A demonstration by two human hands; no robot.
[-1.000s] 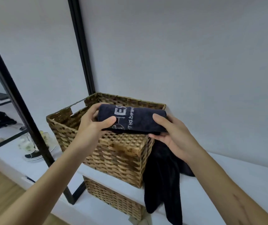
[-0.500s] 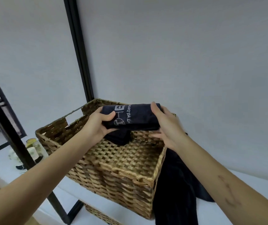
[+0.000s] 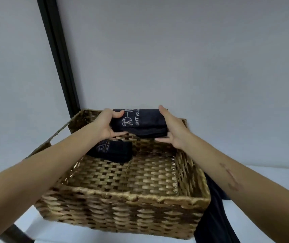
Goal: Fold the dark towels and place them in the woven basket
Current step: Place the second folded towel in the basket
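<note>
The folded dark towel (image 3: 143, 122) sat just above the frame's centre, held over the far half of the woven basket (image 3: 122, 199) between both hands. The left hand (image 3: 106, 125) gripped its left end, thumb curled over the top edge and fingers tucked beneath; the right hand (image 3: 172, 130) clasped the right end, thumb on top, fingers spread underneath. Both forearms reached in from the lower corners, converging toward the middle. The towel's long axis ran left to right across the picture, roughly level, with its pale printed logo (lettering unreadable) facing the camera. A second folded towel (image 3: 113, 151) lay on the basket floor at the far left, partly behind the left wrist. Compared with half a second earlier, the view had tipped down into the basket, revealing that towel. More dark cloth (image 3: 214, 216) hung at the lower right, beside the basket.
</note>
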